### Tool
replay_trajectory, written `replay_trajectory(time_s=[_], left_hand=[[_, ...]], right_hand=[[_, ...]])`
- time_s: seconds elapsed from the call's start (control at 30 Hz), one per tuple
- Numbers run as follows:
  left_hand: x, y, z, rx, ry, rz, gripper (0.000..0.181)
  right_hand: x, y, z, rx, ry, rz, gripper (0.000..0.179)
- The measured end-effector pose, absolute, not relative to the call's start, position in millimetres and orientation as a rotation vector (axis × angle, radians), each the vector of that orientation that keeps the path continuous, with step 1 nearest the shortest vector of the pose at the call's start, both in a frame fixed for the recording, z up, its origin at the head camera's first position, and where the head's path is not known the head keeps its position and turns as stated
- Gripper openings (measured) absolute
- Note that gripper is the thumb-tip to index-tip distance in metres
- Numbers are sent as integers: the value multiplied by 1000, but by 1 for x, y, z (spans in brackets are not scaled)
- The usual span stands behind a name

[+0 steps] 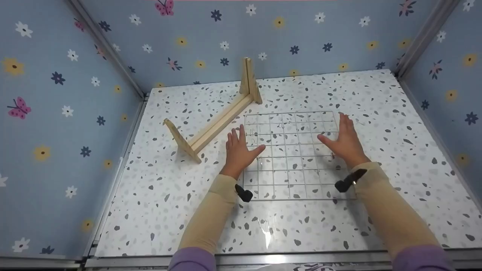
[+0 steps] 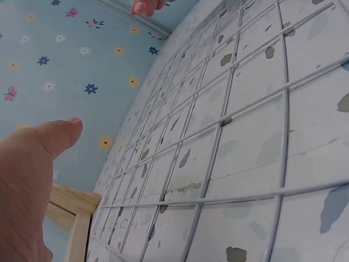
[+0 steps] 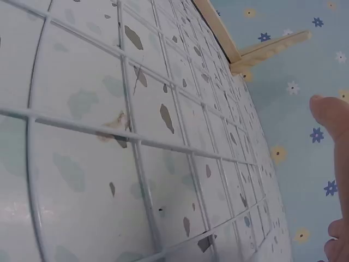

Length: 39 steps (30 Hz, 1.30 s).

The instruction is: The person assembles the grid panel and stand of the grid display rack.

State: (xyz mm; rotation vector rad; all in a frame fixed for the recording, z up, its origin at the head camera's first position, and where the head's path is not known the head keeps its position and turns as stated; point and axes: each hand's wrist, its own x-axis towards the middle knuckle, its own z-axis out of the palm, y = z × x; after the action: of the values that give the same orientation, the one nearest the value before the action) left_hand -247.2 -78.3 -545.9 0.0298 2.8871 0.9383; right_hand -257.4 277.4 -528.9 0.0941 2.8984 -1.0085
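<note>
A white wire grid panel [image 1: 293,156] lies flat on the speckled tabletop. My left hand [image 1: 240,152] is over its left edge, thumb spread toward the middle and the other fingers pointing away from me. Over the grid's right side is my right hand [image 1: 343,143], its thumb also spread inward. Neither hand holds anything; in the left wrist view the thumb [image 2: 62,136] stands apart from the wires, and in the right wrist view the right thumb [image 3: 327,112] does too. Whether other fingers touch the grid cannot be told.
Left of the grid stands a wooden frame [image 1: 222,122], a long bar with an upright at each end. Floral blue panels [image 1: 241,41] wall the table [image 1: 180,226] at the back and both sides. A metal rail [image 1: 301,259] runs along the front edge.
</note>
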Motion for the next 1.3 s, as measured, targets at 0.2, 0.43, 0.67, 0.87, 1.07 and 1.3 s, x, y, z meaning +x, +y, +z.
replay_trajectory(time_s=[0.2,0.43,0.67,0.87,1.07,1.3], left_hand=[[-246,-78,-557,-131,2865,1047,115],[-243,-74,-562,-228,2881,933,109],[-239,-68,-559,-327,2928,757,93],[-241,-59,-557,-353,2920,734,75],[-241,-51,-555,-384,2904,774,56],[-249,-47,-556,-435,2916,802,36]], right_hand=[[-253,287,-542,215,2846,-1079,120],[-247,286,-555,333,2816,-976,121],[-244,281,-555,396,2804,-829,100],[-243,279,-550,393,2804,-755,58],[-245,275,-543,404,2777,-770,41],[-243,274,-540,480,2687,-851,32]])
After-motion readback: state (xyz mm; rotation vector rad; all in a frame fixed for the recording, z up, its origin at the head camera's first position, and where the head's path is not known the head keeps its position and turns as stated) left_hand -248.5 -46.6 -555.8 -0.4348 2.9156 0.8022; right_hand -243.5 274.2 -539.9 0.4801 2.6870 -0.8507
